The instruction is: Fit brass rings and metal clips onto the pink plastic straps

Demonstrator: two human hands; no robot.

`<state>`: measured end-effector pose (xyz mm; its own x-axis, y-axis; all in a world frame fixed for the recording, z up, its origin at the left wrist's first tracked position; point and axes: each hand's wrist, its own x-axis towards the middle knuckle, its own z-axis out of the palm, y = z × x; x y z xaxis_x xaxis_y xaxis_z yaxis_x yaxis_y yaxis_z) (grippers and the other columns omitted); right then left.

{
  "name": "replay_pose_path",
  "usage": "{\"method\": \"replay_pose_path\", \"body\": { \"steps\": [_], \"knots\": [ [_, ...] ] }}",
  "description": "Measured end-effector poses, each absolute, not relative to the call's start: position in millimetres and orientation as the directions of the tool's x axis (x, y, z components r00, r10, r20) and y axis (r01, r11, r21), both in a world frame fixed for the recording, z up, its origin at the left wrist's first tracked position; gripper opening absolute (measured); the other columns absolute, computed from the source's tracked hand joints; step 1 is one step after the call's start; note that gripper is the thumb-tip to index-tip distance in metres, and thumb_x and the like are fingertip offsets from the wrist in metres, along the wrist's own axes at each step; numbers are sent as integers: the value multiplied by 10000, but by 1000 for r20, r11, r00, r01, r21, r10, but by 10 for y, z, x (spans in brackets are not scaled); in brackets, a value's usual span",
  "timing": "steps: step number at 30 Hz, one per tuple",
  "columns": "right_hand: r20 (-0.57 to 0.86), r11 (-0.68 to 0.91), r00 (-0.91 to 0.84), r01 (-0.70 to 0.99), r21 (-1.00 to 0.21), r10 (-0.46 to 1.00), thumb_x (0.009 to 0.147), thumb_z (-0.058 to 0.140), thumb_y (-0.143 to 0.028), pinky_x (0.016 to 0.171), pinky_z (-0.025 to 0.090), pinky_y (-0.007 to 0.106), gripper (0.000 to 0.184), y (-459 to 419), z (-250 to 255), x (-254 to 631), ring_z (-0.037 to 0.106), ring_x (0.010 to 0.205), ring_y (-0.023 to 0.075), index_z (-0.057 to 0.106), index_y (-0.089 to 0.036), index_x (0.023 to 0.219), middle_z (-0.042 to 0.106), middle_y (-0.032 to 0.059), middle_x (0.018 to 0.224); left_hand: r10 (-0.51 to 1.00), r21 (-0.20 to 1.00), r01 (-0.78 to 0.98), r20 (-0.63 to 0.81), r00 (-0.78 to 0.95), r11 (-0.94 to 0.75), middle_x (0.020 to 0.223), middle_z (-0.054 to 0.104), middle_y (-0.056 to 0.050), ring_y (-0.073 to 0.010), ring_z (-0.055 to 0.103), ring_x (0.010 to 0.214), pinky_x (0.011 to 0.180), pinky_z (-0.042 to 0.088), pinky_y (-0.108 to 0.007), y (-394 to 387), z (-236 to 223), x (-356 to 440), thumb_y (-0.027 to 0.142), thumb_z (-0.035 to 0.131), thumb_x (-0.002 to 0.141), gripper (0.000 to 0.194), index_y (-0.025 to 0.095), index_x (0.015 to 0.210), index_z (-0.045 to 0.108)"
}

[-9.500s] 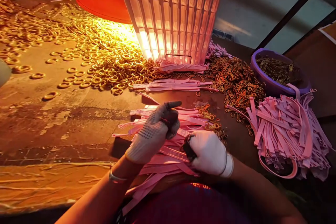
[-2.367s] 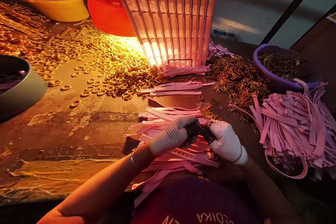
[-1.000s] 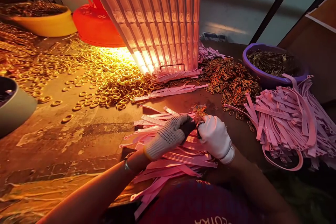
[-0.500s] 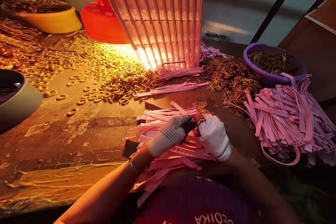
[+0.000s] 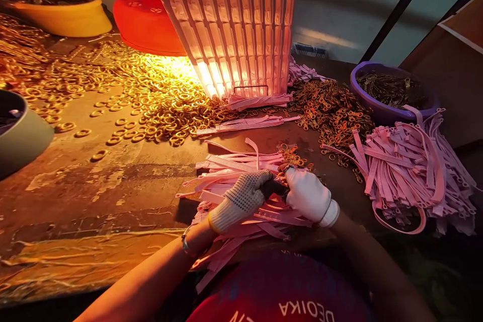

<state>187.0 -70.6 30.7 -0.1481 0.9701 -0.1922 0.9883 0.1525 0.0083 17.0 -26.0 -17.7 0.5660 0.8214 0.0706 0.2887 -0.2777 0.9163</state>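
My left hand [image 5: 243,195], in a dotted knit glove with dark fingertips, is closed in a pinch over the heap of pink straps [image 5: 222,163]. One pink strap [image 5: 255,153] curves up from behind its fingers, its lower part hidden. My right hand [image 5: 308,193], in a white glove with dark fingertips, is closed too, its fingers meeting those of the left. What lies between the right fingertips is hidden. Just beyond the hands sits a small group of brass-coloured swivel clasps [image 5: 292,155], close to the right fingertips.
Gold rings [image 5: 181,110] are heaped under a red lamp [image 5: 149,22] beside a ribbed translucent panel [image 5: 241,35]. On the right are a clasp pile [image 5: 339,110], a purple basin [image 5: 372,98] and a large strap bundle [image 5: 403,171]. A grey bowl [image 5: 32,133] and yellow tub [image 5: 75,17] stand left.
Both hands stay together over the straps, fingers shifting slightly. The strap by my left hand now stands higher and more curved. Since the oldest frame, the hands have come together from apart.
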Motion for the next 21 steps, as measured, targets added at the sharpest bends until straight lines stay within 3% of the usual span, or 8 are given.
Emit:
{"method": "replay_pose_path", "body": {
  "steps": [7, 12, 14, 16, 18, 21],
  "knots": [
    [-216, 285, -277, 958, 6, 936, 960, 489, -295, 673, 465, 324, 259, -669, 180, 1862, 746, 845, 293, 669, -114, 1008, 763, 176, 875, 777, 834, 379, 91, 622, -401, 750, 707, -46, -162, 611, 673, 648, 439, -264, -272, -178, 163, 238, 498, 932, 254, 152, 763, 667],
    [-196, 329, -323, 944, 0, 926, 953, 530, -305, 675, 456, 327, 252, -618, 183, 1886, 735, 824, 286, 674, -110, 1022, 760, 165, 884, 717, 765, 464, -4, 697, -447, 774, 737, -38, -173, 635, 669, 665, 482, -275, -56, -16, -31, 172, 505, 844, 204, 180, 783, 700],
    [-182, 317, -315, 948, -15, 932, 990, 512, -359, 686, 462, 335, 298, -616, 214, 1930, 729, 818, 285, 676, -113, 1028, 755, 156, 867, 756, 718, 542, -35, 653, -436, 783, 746, -43, -187, 638, 665, 663, 494, -291, 61, 41, -183, 210, 533, 826, 185, 194, 772, 709],
    [-173, 310, -318, 948, -72, 932, 1001, 532, -459, 718, 476, 335, 371, -604, 245, 2051, 719, 824, 276, 687, -123, 1007, 748, 145, 856, 846, 698, 614, -20, 533, -370, 796, 751, -57, -208, 643, 675, 657, 505, -310, 150, 95, -332, 290, 587, 809, 169, 203, 802, 732],
    [-137, 340, -367, 921, -189, 920, 960, 612, -529, 791, 494, 330, 407, -531, 252, 2275, 707, 884, 261, 705, -137, 1012, 750, 139, 941, 925, 768, 604, -40, 378, -213, 727, 719, -46, -206, 623, 639, 594, 494, -294, 198, 151, -425, 334, 630, 795, 210, 206, 905, 754],
    [-32, 282, -318, 879, -385, 948, 935, 682, -429, 889, 493, 289, 320, -227, 171, 2754, 685, 988, 214, 716, -166, 1115, 744, 102, 1102, 938, 937, 311, -240, 248, 158, 540, 565, 4, -138, 482, 464, 412, 365, -216, 240, 225, -371, 300, 592, 862, 225, 192, 996, 738]
  ]
}}
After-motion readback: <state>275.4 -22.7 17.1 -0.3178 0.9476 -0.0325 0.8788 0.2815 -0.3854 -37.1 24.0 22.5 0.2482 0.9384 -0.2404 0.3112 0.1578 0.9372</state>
